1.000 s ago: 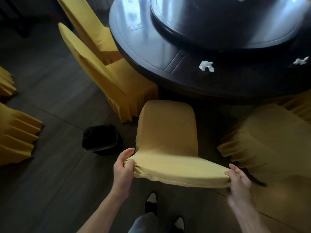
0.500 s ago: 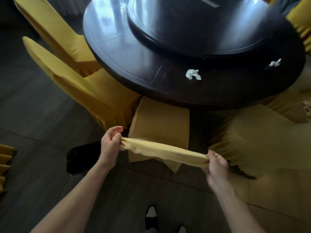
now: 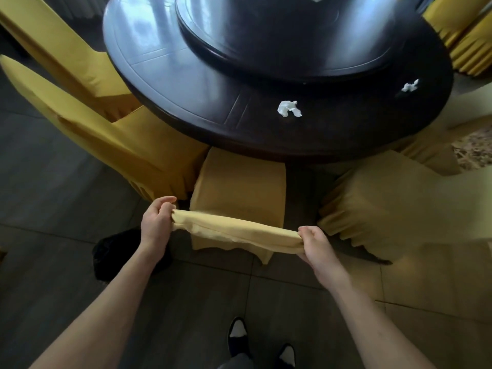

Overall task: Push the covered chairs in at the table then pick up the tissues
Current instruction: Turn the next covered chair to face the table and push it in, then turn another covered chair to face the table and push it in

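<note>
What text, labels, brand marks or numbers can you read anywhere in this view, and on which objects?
None: no readable word, number, label or sign shows in the head view.
Yellow fabric-covered chair, gripped at its top edge by the left hand and right hand: plain cloth, no tag visible.
Dark round wooden table: only reflections.
Crumpled white tissues: no print.
Black bin on the floor: too dark to tell.

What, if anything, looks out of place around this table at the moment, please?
Two crumpled white tissues lie on the dark round wooden table: one near the front edge, one far right. The yellow fabric chair cover gripped by both hands hangs unevenly at its hem.
</note>
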